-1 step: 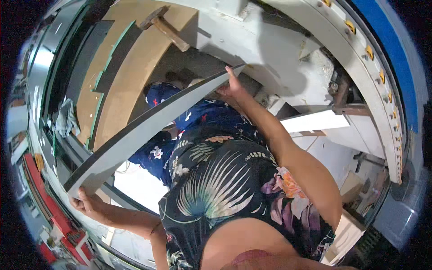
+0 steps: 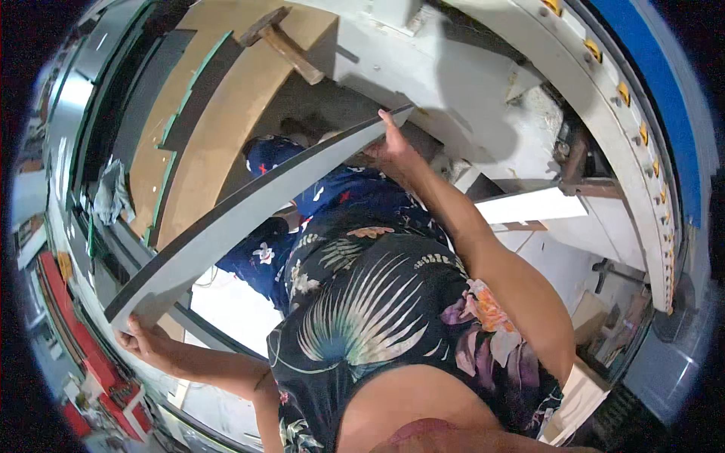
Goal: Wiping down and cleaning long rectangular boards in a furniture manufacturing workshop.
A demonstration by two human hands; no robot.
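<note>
The long grey panel (image 2: 249,208) spans across in front of the person, running from low on their left up to their right, held clear of the brown boards (image 2: 219,113) stacked behind it. It looks thin, flat and stiff, with a dark edge; judging by its length it is probably awkward rather than heavy, likely to flex or swing if held at one point only, so a hold at both ends suits it best. The left hand (image 2: 147,343) sits under the lower end, arm stretched out and down to the side, its grip closed around the panel's corner from below. The right hand (image 2: 393,147) reaches forward and up with the arm nearly straight, grip clamped on the upper end, thumb over the edge. A hammer (image 2: 283,41) lies on the top board, well apart from both hands.
</note>
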